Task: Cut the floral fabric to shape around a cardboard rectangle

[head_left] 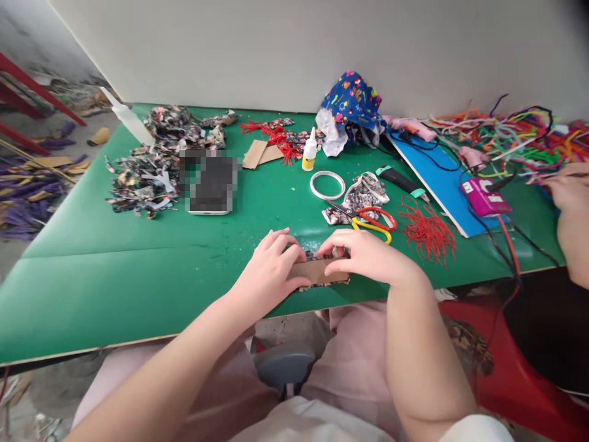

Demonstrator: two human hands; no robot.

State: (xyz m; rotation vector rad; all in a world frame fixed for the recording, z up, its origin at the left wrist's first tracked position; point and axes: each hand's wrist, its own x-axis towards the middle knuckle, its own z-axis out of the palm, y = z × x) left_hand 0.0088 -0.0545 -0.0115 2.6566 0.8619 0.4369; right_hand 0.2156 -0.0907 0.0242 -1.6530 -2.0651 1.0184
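Observation:
A brown cardboard strip (pixel 315 271) with patterned fabric along its long edges lies near the front edge of the green table. My left hand (pixel 276 264) grips its left end, thumb on the cardboard and fingers at the far edge. Toward the right end, my right hand (pixel 361 253) pinches the far fabric edge, with its thumb over the cardboard. Just beyond my right hand are scissors (pixel 375 222) with red and yellow handles, beside a patterned fabric piece (pixel 365 191). A white tape ring (pixel 327 185) and a small glue bottle (pixel 310 153) stand farther back.
Patterned fabric scraps (pixel 142 178), a phone (pixel 211 184) and a tall white bottle (pixel 131 120) are at left. Right: black cutter (pixel 399 181), red strings (pixel 427 233), blue board (pixel 432 178), purple box with cables (pixel 485 197). Another person's hand (pixel 570 184) reaches in from the right.

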